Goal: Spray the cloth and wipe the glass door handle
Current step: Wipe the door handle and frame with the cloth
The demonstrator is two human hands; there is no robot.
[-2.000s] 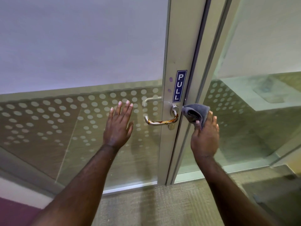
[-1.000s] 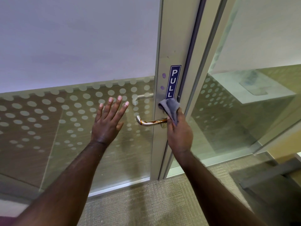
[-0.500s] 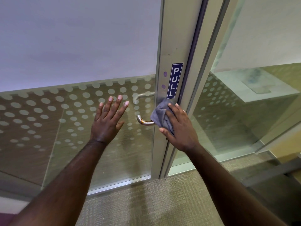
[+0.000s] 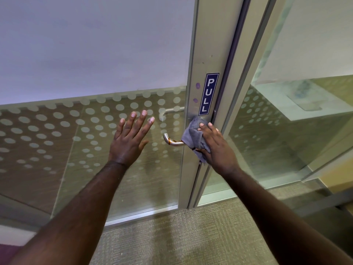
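A metal lever handle (image 4: 170, 140) sticks out to the left from the aluminium door frame (image 4: 206, 54). My right hand (image 4: 216, 148) presses a grey cloth (image 4: 193, 136) against the base of the handle, covering the part nearest the frame; only the curved free end shows. My left hand (image 4: 131, 139) lies flat on the glass door panel (image 4: 91, 60) just left of the handle, fingers spread, holding nothing. No spray bottle is in view.
A blue PULL sticker (image 4: 208, 94) sits on the frame just above the cloth. The lower glass has a frosted dot pattern (image 4: 47, 129). A second glass panel (image 4: 305, 111) stands to the right. Beige carpet (image 4: 181, 238) runs along the bottom.
My right hand brought the cloth from the right of the frame onto the handle's base and now covers it. My left hand has stayed flat on the glass.
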